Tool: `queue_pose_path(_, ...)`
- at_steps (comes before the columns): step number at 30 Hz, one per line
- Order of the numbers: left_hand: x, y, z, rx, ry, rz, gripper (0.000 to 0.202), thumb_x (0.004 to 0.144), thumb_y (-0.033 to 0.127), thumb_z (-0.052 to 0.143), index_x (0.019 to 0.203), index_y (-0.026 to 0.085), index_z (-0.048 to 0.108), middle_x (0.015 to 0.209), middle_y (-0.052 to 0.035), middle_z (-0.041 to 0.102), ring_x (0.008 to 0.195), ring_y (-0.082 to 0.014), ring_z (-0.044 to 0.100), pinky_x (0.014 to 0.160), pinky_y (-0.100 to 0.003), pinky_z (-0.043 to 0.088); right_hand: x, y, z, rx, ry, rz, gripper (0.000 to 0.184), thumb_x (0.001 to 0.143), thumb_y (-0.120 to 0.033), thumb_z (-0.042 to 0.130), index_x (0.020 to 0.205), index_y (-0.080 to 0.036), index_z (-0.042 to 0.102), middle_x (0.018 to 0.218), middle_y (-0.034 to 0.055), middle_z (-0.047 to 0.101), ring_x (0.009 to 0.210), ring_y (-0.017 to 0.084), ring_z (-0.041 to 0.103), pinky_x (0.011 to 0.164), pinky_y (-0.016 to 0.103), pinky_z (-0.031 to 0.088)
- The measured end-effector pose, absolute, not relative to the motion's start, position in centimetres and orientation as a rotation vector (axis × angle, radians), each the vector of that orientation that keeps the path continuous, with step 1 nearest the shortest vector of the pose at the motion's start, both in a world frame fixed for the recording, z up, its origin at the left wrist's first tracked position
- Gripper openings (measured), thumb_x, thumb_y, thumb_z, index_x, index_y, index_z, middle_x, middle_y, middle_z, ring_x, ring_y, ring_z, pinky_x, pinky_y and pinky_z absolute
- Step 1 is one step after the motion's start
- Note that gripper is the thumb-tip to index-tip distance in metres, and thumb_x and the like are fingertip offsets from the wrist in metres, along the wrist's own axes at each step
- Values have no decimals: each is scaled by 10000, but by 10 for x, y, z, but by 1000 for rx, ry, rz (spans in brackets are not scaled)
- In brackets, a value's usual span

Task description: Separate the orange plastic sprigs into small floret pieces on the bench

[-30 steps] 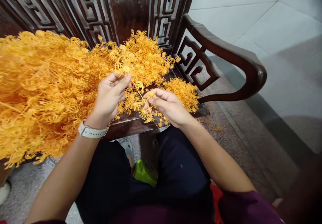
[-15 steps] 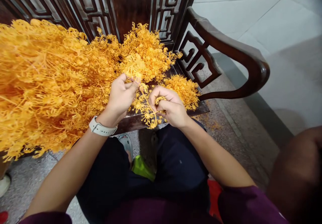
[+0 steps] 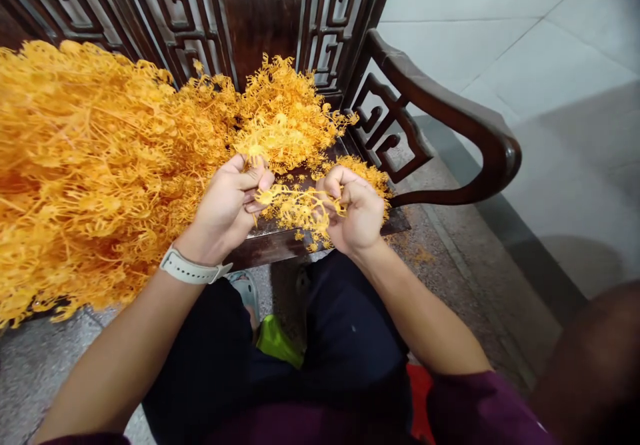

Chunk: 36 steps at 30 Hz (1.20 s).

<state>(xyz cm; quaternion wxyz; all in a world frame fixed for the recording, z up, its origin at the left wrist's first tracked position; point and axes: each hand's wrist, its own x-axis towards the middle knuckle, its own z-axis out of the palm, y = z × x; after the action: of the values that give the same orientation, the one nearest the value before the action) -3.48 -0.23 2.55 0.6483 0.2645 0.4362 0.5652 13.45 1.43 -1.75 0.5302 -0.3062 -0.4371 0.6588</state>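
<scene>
Now pinching sprigs (image 3: pixel 300 207) in left hand (image 3: pixel 226 199) and right hand (image 3: pixel 359 213), held just apart, seemingly untangling and calling for a gentle pull next.

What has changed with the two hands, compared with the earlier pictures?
The right hand moved rightward and curled tighter, now hiding part of the small pile by the armrest. The left hand shifted slightly right. Both still hold orange sprigs; the large pile and bench stayed put.
</scene>
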Motion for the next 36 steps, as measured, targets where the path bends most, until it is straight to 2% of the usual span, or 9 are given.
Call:
queue_pose_path(5,-69,1,30,630,984,1405,276,707,-94,557,730,176,505,562,30,439,488,-61,364,451,-191,303,176,41,-19,-744,-919,1387,338,794,-279,593,644,-243,292,563,-64,189,469,95,115,415,247,184)
queue_pose_path(8,-105,12,26,703,1020,1823,327,777,-127,599,744,185,505,635,38,516,559,-46,420,492,-194,334,214,64,-27,-780,-807,1280,374,741,-263,629,631,-231,273,536,-75,164,456,83,77,405,247,131)
queue_pose_path(14,-90,21,16,682,1097,1567,174,974,115,689,841,190,605,724,13,624,628,-68,566,465,-150,402,200,66,-28,-955,-927,1434,106,717,-201,619,710,-223,515,660,-37,403,501,84,294,447,238,228)
queue_pose_path(17,-65,16,19,649,1064,1483,187,954,149,739,856,195,587,750,16,668,592,-62,604,493,-137,475,175,48,-25,-972,-1147,1411,120,840,-252,661,748,-221,590,719,-12,489,550,103,394,463,252,310)
queue_pose_path(22,-47,11,17,602,1032,1424,195,962,163,743,893,187,562,829,-24,768,607,-79,697,645,-180,617,153,18,-27,-845,-1385,1628,253,1018,-494,627,1023,-253,705,876,23,575,727,160,539,603,302,489)
queue_pose_path(25,-42,9,12,567,1003,1405,187,980,149,714,899,174,548,901,-74,806,697,-115,765,738,-237,661,151,9,-26,-845,-1476,1479,362,1057,-586,535,1045,-257,686,943,31,570,784,171,529,671,322,491)
queue_pose_path(30,-43,8,10,498,964,1398,197,959,146,741,872,161,564,904,-80,804,792,-131,795,815,-243,664,152,9,-27,-926,-1739,1003,221,962,-437,748,1007,-246,647,981,27,636,932,205,575,902,377,480)
queue_pose_path(33,-54,9,10,478,977,1407,179,959,134,726,852,163,584,827,-46,762,740,-111,764,779,-223,657,154,11,-28,-951,-1671,959,197,988,-426,718,943,-243,659,888,21,638,835,195,576,817,373,474)
queue_pose_path(36,-61,7,11,514,1003,1394,193,945,118,715,829,178,573,729,4,663,561,-61,623,517,-137,529,157,10,-25,-850,-1503,1258,278,999,-526,686,934,-259,642,670,-30,510,593,152,460,606,337,410)
